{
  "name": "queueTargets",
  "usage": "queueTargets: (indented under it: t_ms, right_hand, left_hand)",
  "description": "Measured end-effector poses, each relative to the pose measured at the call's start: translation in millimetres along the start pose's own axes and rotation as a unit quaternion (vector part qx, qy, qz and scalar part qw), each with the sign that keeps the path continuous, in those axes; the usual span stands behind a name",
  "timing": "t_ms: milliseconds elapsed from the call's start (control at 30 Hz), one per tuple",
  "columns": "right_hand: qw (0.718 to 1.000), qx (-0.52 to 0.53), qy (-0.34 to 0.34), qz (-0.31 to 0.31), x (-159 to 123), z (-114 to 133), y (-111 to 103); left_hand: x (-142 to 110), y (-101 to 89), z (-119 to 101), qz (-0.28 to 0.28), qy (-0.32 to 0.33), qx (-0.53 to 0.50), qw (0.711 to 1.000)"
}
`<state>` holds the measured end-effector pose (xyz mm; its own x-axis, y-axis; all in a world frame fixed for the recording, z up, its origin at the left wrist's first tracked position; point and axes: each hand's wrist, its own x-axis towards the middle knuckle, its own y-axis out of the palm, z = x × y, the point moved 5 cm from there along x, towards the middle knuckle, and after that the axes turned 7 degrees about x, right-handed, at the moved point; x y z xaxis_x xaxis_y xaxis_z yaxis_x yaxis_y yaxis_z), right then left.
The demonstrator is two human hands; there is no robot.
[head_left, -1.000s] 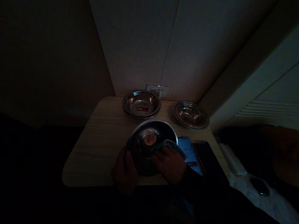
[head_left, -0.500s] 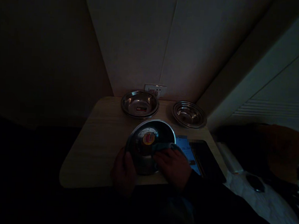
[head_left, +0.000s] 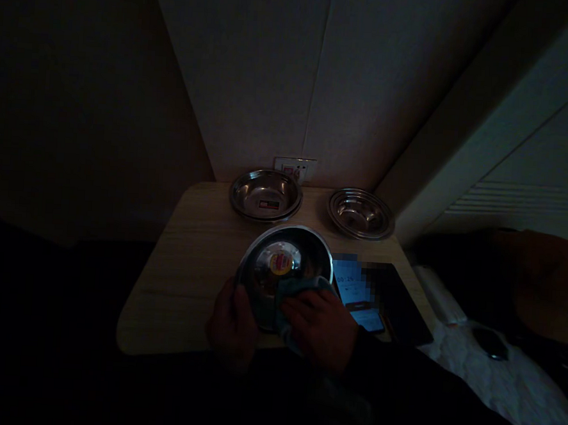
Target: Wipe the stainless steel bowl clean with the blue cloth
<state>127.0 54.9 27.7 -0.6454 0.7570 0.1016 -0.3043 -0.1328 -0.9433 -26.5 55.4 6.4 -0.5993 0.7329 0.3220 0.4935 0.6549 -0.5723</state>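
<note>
Left grip (head_left: 233, 330) pinches the bowl (head_left: 265, 264) at eight o'clock, seemingly for steadiness. Right grip (head_left: 322, 328) bunches cloth (head_left: 288, 287) inside, at five o'clock.

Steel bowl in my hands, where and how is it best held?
Probably grip the bowl by its left edge, coming from the left, thumb inside and fingers outside, where the left hand is: no handle shows, and the right hand with the cloth covers its near right part.
</note>
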Motion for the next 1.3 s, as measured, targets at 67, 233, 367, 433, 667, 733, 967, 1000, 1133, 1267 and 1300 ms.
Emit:
queueTargets:
  t_ms: [67,233,367,433,667,733,967,1000,1133,1267,1300]
  right_hand:
    - [1.0,-0.019,0.009,0.022,-1.2,-9.7,-4.9]
    - [0.999,0.042,0.026,0.017,13.1,-4.8,2.1]
    - [0.989,0.145,0.017,-0.036,24.8,8.4,7.3]
    - [0.992,0.123,0.003,-0.031,24.5,6.9,6.9]
    - [0.994,-0.107,0.004,-0.002,7.0,-30.5,-3.9]
    - [0.996,-0.086,0.026,-0.023,6.9,-27.8,-1.6]
    - [0.975,0.185,0.068,-0.107,9.5,21.2,17.4]
    - [0.977,0.18,0.047,-0.104,7.2,23.1,17.6]
    - [0.995,0.068,-0.031,-0.066,-8.9,5.5,12.8]
    - [0.996,-0.004,-0.067,-0.056,-18.7,-10.9,8.3]
    - [0.995,-0.011,-0.071,-0.072,-18.6,-9.5,8.1]
  left_hand:
    - [-0.8,-0.3,-3.7,-0.002,0.009,0.009,1.0]
    - [-3.4,2.1,-14.4,0.032,0.05,0.015,0.998]
    - [-3.5,0.2,-16.7,0.025,0.067,0.019,0.997]
    - [-2.8,-1.1,-15.3,0.017,0.071,0.027,0.997]
    - [-5.4,2.7,-13.4,0.021,0.085,0.035,0.996]
    - [-7.3,4.7,-12.3,0.018,0.064,0.023,0.998]
    - [-3.5,-0.2,-10.1,0.008,0.003,-0.001,1.0]
    - [-1.9,-2.1,-9.2,0.009,-0.004,0.001,1.0]
    - [2.9,-4.7,-7.6,0.045,0.006,0.015,0.999]
    - [7.8,-3.0,-9.9,0.068,0.028,0.004,0.997]
    - [9.3,-2.6,-10.3,0.069,0.026,-0.004,0.997]
